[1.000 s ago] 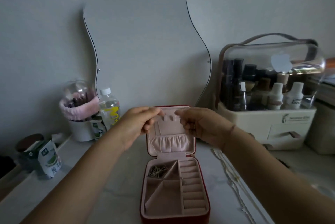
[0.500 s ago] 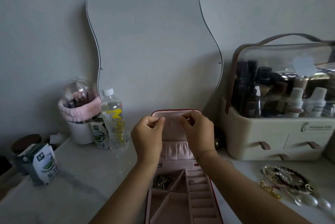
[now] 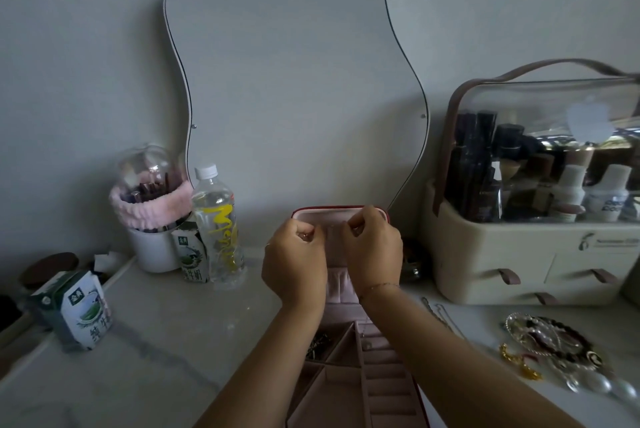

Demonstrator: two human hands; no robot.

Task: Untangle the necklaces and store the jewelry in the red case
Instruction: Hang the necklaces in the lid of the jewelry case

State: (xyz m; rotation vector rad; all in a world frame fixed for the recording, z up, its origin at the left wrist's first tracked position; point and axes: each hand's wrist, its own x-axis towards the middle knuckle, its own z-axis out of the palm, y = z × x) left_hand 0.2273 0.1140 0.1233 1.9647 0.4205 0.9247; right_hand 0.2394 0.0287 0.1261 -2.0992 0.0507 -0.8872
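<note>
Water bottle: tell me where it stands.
Head view, left of centre: the bottle stands on the counter beside a milk carton and a white brush cup, left of the open red case.

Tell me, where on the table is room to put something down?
Bare tabletop lies between the left milk carton and the red jewelry case, in front of the water bottle. Its right side is crowded: chains, jewelry pile.

Wavy mirror (image 3: 294, 81) against grey wall (image 3: 86, 46) above pale marbled tabletop (image 3: 156, 341).
</note>
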